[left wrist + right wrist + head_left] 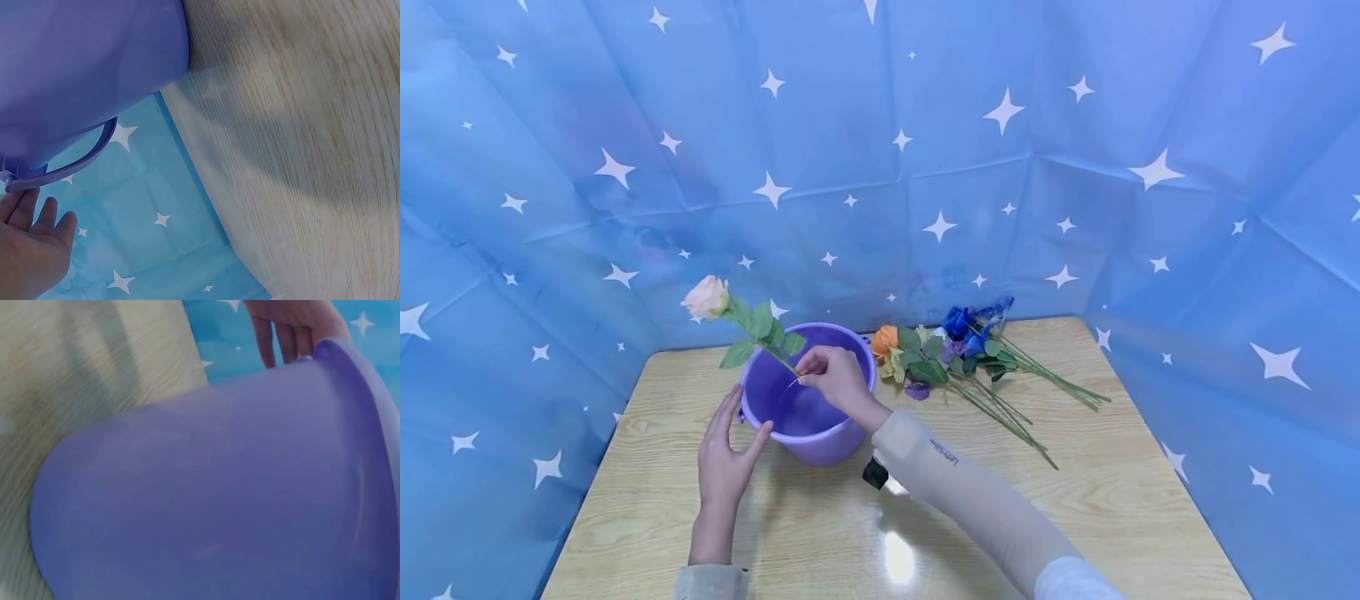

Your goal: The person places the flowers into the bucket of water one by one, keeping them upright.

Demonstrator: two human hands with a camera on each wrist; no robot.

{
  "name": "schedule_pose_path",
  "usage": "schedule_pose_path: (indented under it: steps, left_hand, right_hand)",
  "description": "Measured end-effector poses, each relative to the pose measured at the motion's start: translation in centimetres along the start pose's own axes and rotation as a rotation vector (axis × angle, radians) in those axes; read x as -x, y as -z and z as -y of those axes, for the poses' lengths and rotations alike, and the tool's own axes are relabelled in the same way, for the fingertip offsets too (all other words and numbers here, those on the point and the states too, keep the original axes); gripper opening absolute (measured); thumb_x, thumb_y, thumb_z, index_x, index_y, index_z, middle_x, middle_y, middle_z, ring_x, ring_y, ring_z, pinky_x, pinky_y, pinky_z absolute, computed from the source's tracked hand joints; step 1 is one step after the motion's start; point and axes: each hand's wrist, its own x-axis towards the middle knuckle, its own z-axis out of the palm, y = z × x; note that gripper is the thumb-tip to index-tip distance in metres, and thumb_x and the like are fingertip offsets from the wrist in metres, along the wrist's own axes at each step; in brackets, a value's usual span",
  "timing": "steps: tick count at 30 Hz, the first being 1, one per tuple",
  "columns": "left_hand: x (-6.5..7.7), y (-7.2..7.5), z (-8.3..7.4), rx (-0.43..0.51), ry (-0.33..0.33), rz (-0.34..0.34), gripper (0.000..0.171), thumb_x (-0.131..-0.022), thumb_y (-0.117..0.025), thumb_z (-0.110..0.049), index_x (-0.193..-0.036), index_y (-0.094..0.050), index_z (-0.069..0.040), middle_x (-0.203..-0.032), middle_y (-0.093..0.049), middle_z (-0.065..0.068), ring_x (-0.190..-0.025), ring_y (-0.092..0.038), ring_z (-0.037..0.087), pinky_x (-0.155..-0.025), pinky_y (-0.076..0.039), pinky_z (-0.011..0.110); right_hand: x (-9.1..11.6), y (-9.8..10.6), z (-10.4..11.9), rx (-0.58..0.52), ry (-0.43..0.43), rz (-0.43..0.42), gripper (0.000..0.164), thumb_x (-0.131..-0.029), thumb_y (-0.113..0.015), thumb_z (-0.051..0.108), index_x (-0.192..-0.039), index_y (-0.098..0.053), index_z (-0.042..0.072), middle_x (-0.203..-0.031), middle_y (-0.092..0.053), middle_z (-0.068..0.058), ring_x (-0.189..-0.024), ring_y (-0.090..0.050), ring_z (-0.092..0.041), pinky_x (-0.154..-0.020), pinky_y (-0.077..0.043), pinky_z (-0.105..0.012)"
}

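Observation:
In the head view my right hand (835,377) pinches the stem of a pale pink rose (707,297) over the mouth of a purple bucket (826,450). The rose's bloom and green leaves lean out past the bucket's left rim, and the stem's lower end points down into it. My left hand (724,458) is at the bucket's left side, fingers spread and thumb near the front rim. From the left wrist, its fingers (47,215) look extended beside the bucket's handle (81,164). The right wrist view is mostly filled by the bucket wall (206,500).
Right of the bucket, an orange rose (884,340), blue flowers (958,323) and other blooms lie on the wooden table (1075,500), stems toward the right. A small black object (875,473) shows under my right wrist. A blue star-patterned cloth (850,108) surrounds the table's back and sides.

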Motion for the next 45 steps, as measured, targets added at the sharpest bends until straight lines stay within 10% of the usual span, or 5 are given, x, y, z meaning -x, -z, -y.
schedule_pose_path:
  steps: [33, 45]
  left_hand:
    - [0.2, 0.0, -0.3, -0.026, 0.024, -0.039, 0.068, -0.079, -0.083, -0.026, -0.139, -0.057, -0.006, -0.141, -0.059, 0.017, -0.132, -0.053, 0.038, -0.115, -0.041, 0.053]
    - [0.7, -0.1, -0.9, -0.049, 0.004, -0.143, 0.061, -0.073, -0.088, -0.025, -0.126, -0.066, -0.003, -0.124, -0.070, 0.017, -0.115, -0.064, 0.038, -0.101, -0.051, 0.050]
  right_hand:
    - [-1.6, -1.2, -0.7, 0.323, -0.125, 0.210, 0.017, -0.072, -0.087, 0.009, -0.072, -0.073, 0.019, -0.070, -0.072, 0.008, -0.066, -0.062, -0.004, -0.076, -0.055, -0.020]
    - [-1.8, -1.4, -0.8, 0.467, -0.174, 0.230, 0.017, -0.074, -0.088, 0.019, -0.066, -0.073, 0.021, -0.075, -0.073, 0.012, -0.094, -0.066, -0.017, -0.101, -0.053, -0.035]
